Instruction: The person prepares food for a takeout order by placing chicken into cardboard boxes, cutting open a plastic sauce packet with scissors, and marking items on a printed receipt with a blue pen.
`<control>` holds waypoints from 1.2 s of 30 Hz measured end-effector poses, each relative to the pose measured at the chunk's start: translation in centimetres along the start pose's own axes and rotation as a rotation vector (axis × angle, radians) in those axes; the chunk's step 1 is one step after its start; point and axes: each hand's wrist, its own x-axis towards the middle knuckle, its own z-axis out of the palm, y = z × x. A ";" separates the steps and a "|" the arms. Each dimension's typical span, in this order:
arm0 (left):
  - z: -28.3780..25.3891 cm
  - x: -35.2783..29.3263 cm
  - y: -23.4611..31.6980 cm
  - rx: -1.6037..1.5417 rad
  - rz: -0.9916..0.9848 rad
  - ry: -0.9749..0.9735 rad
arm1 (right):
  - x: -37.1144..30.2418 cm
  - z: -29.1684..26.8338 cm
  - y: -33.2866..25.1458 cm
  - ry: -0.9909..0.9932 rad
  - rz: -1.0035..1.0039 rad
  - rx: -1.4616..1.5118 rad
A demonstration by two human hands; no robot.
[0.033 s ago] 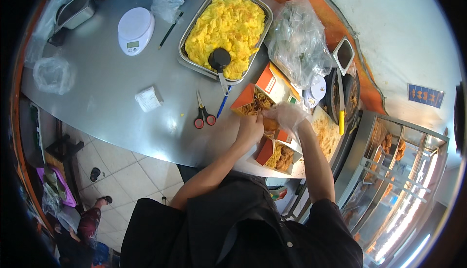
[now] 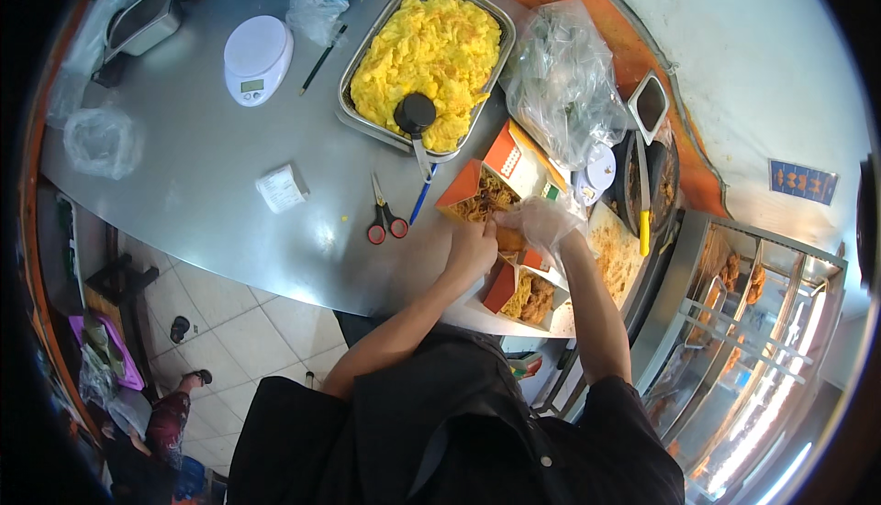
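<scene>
An orange and white paper food box (image 2: 461, 184) stands with its lid raised, and brown noodles (image 2: 492, 195) fill it. At its near side my bare left hand (image 2: 473, 250) is closed, fingers curled; what they pinch is hidden. My right hand (image 2: 548, 221), in a clear plastic glove, has its fingers bent inward over the box, meeting the left fingertips. A brown-orange piece (image 2: 509, 240) shows under the gloved hand; its kind is unclear. Nearer to me, a second open box (image 2: 500, 287) holds yellow scrambled egg (image 2: 519, 294) and fried chicken (image 2: 537, 301).
Beyond the boxes lies a metal tray (image 2: 345, 92) of scrambled egg with a black-handled utensil (image 2: 415, 113). Scissors (image 2: 385, 221) and a blue pen (image 2: 423, 195) lie left. A yellow-handled knife (image 2: 644, 221), plastic bags (image 2: 564, 83) and a glass food warmer (image 2: 734, 340) are right.
My gloved right fingers have shifted slightly over the box, and a dark strip beside their tips among the noodles no longer shows. My left hand has barely moved.
</scene>
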 end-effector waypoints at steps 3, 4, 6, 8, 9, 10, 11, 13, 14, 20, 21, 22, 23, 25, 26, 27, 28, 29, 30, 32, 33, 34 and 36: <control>0.4 0.6 -1.0 0.005 0.041 0.020 | 1.1 2.0 1.1 0.055 -0.018 -0.027; 0.4 1.2 -1.8 0.044 0.060 0.023 | 1.1 2.3 1.2 0.075 -0.022 -0.038; -0.4 1.9 -2.0 0.130 0.106 0.024 | 0.5 2.4 1.1 0.040 0.002 0.170; -1.2 0.5 -1.3 0.102 0.027 -0.022 | -0.5 2.2 0.9 0.057 0.090 0.414; -1.8 -0.5 -0.6 0.091 -0.011 -0.042 | -1.3 1.9 0.4 0.088 0.162 0.553; -2.1 -0.9 -0.5 0.095 0.011 -0.045 | -1.9 1.9 0.2 0.119 0.232 0.694; -2.4 -1.2 -0.3 0.099 0.033 -0.048 | -2.2 2.2 0.2 0.152 0.255 0.745; -3.2 -1.7 -0.6 0.078 0.081 -0.026 | -2.7 3.1 0.5 0.237 0.303 0.857; -3.6 -1.6 -1.4 0.046 0.103 0.000 | -3.0 4.1 0.7 0.296 0.250 0.971; -7.5 -3.4 0.0 0.148 0.091 0.113 | -4.7 7.5 1.9 0.633 0.112 1.104; -8.0 -3.8 0.3 0.158 0.078 0.130 | -5.1 6.9 1.3 0.640 0.092 1.119; -8.3 -4.1 0.4 0.178 0.074 0.127 | -5.2 7.1 1.0 0.689 0.108 1.135; -8.5 -4.4 0.4 0.198 0.071 0.122 | -5.2 7.5 0.9 0.740 0.127 1.149; -9.1 -5.5 -0.3 0.214 0.069 0.131 | -4.9 8.0 0.9 0.766 0.132 1.178; -9.2 -5.9 -0.7 0.212 0.077 0.133 | -5.3 8.1 0.9 0.803 0.117 1.163; -9.6 -6.0 -1.0 0.211 0.085 0.141 | -5.3 8.3 1.0 0.837 0.097 1.151; -9.9 -6.5 -1.0 0.226 0.077 0.139 | -5.8 8.1 0.8 0.867 0.083 1.135; -10.1 -6.9 -1.0 0.239 0.069 0.142 | -6.7 7.5 0.9 0.817 0.146 1.205; -10.6 -7.3 -1.2 0.250 0.056 0.150 | -5.6 8.6 2.0 0.901 0.164 1.309; -10.7 -7.8 -1.4 0.279 0.082 0.143 | -4.2 12.9 6.0 1.080 0.237 1.522; -11.4 -8.2 -1.6 0.285 0.083 0.163 | -4.2 13.1 7.6 1.149 0.271 1.624; -12.1 -8.8 -1.6 0.286 0.085 0.184 | -4.3 12.5 9.4 1.213 0.307 1.722; -13.6 -9.8 -1.6 0.326 0.107 0.244 | -7.3 8.4 11.1 1.039 0.601 1.516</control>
